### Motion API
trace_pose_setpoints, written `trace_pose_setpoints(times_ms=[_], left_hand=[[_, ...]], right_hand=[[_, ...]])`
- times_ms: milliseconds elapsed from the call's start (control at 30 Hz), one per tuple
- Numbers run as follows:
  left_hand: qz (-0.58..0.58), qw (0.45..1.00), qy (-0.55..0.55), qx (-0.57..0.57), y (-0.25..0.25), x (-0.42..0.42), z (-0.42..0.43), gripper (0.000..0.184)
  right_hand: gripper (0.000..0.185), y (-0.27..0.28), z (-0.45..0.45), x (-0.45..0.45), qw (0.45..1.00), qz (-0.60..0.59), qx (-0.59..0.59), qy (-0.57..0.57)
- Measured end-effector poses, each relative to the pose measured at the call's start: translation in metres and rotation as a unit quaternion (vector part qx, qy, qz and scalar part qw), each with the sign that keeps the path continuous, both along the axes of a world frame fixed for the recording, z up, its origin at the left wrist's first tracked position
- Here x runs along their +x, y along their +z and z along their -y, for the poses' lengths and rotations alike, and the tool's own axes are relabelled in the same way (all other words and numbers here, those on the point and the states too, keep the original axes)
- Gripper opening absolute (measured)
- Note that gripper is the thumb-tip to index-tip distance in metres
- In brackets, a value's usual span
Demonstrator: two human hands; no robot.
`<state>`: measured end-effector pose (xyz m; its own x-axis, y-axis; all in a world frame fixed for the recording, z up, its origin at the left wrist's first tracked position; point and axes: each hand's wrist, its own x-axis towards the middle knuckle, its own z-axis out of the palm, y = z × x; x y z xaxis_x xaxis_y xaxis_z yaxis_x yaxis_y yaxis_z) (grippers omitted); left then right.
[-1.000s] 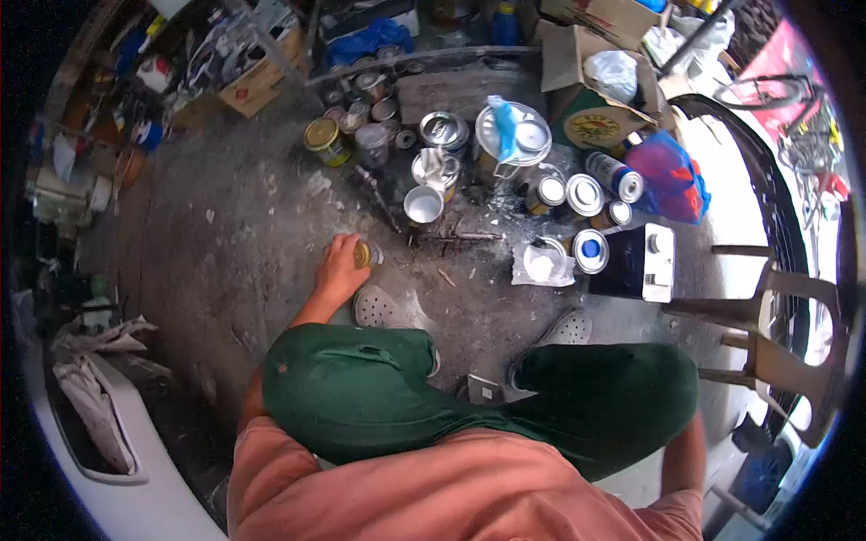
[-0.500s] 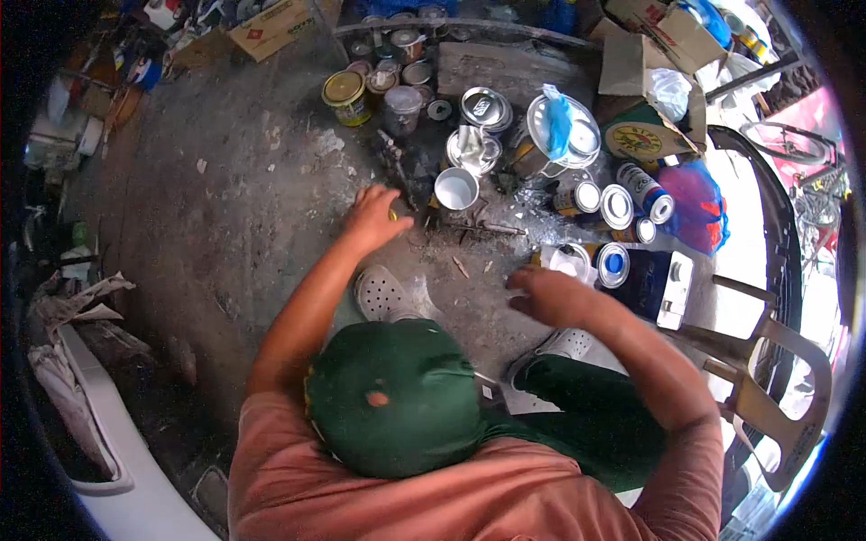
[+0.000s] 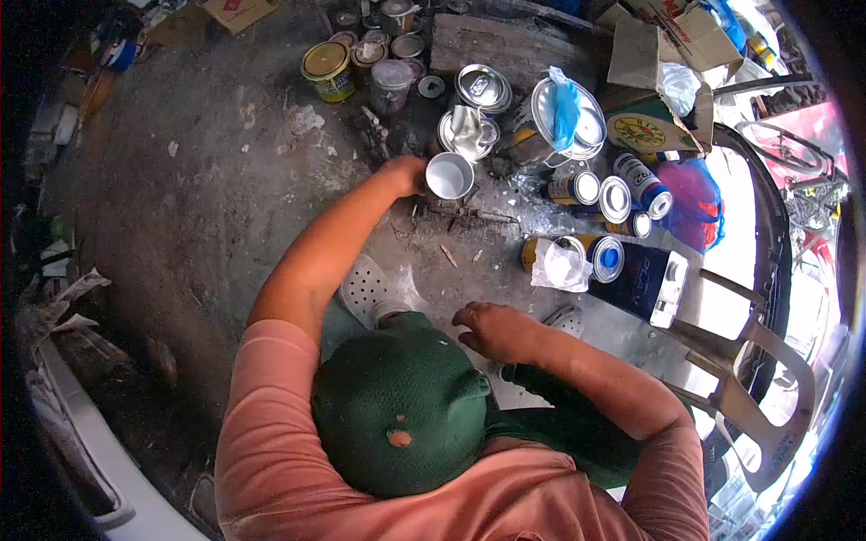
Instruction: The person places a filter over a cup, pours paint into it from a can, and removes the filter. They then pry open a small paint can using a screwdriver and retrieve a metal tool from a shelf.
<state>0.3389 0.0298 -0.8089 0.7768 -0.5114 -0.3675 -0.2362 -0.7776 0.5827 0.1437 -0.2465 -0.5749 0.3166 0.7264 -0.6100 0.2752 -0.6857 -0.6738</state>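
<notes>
My left hand (image 3: 406,176) is at the left side of an open can with a pale inside (image 3: 449,176); its fingers are mostly hidden behind or against the can, so the hold is unclear. Above that can sits another can with crumpled silvery material on top (image 3: 468,132). My right hand (image 3: 496,332) hovers near my knee and shoe, its fingers bent and slightly apart, with nothing visible in it. A can with a white sheet on top (image 3: 561,264) stands to the right, beside a can with a blue-centred lid (image 3: 607,258).
A large lidded can with blue cloth (image 3: 585,122), a yellow-rimmed can (image 3: 327,60) and several other tins stand on the floor farther out. At the right are a dark rectangular tin (image 3: 631,284), a cardboard box (image 3: 636,131) and a plastic chair (image 3: 753,397).
My left hand has left the small yellow tin's spot and moved up and right to the open can. My right hand came into view, then moved down and left. The view has shifted.
</notes>
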Motion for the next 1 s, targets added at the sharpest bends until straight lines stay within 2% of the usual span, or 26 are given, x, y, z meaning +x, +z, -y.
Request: trace_pose_setpoints(times_ms=[67, 100, 167, 200, 333, 400, 433, 467, 533, 633, 667, 733, 800, 867, 933, 1000], left_hand=[[0.016, 0.998, 0.000, -0.066, -0.028, -0.002, -0.007, 0.052], [0.025, 0.995, -0.002, -0.097, -0.021, -0.002, -0.008, 0.052], [0.040, 0.994, 0.080, -0.057, -0.006, -0.004, -0.014, 0.046], [0.046, 0.991, 0.119, -0.036, 0.016, -0.008, -0.016, 0.044], [0.061, 0.972, 0.216, -0.066, 0.114, -0.024, -0.040, 0.039], [0.111, 0.954, 0.270, -0.076, 0.158, -0.054, -0.051, 0.037], [0.135, 0.943, 0.293, -0.082, 0.178, -0.072, -0.049, 0.037], [0.160, 0.931, 0.316, -0.089, 0.197, -0.093, -0.042, 0.036], [0.216, 0.913, 0.328, -0.108, 0.205, -0.137, -0.028, 0.034], [0.283, 0.913, 0.247, -0.157, 0.174, -0.194, -0.014, 0.040], [0.263, 0.926, 0.226, -0.149, 0.171, -0.204, -0.015, 0.044], [0.221, 0.948, 0.183, -0.134, 0.172, -0.214, -0.014, 0.053], [0.206, 0.952, 0.198, -0.114, 0.176, -0.209, -0.015, 0.062], [0.151, 0.964, 0.200, -0.093, 0.172, -0.198, -0.022, 0.073], [0.147, 0.970, 0.171, -0.091, 0.166, -0.183, -0.034, 0.074], [0.112, 0.975, 0.166, -0.096, 0.171, -0.168, -0.040, 0.074]], right_hand=[[0.035, -0.001, 0.003, 0.005, 1.000, 0.008, 0.005, -0.007], [0.034, 0.000, 0.003, 0.007, 1.000, 0.013, 0.009, -0.011], [0.034, 0.002, 0.003, 0.012, 1.000, 0.006, 0.022, -0.020], [0.035, 0.002, 0.002, 0.015, 0.999, -0.008, 0.029, -0.026], [0.036, -0.026, -0.020, 0.028, 0.995, -0.018, 0.086, -0.047], [0.038, -0.041, -0.049, 0.036, 0.969, -0.141, 0.113, -0.170], [0.039, -0.044, -0.065, 0.039, 0.945, -0.201, 0.124, -0.227], [0.040, -0.041, -0.082, 0.041, 0.879, -0.294, 0.162, -0.340], [0.044, -0.029, -0.111, 0.041, 0.681, -0.456, 0.218, -0.530], [0.044, -0.050, -0.138, 0.037, 0.560, -0.489, 0.313, -0.591], [0.039, -0.065, -0.139, 0.031, 0.565, -0.474, 0.298, -0.606], [0.036, -0.060, -0.133, 0.023, 0.590, -0.442, 0.277, -0.617], [0.028, -0.066, -0.121, 0.014, 0.612, -0.404, 0.218, -0.644], [0.026, -0.075, -0.106, 0.008, 0.621, -0.402, 0.218, -0.636], [0.025, -0.075, -0.093, 0.005, 0.618, -0.402, 0.219, -0.639], [0.023, -0.076, -0.084, 0.001, 0.639, -0.369, 0.219, -0.638]])
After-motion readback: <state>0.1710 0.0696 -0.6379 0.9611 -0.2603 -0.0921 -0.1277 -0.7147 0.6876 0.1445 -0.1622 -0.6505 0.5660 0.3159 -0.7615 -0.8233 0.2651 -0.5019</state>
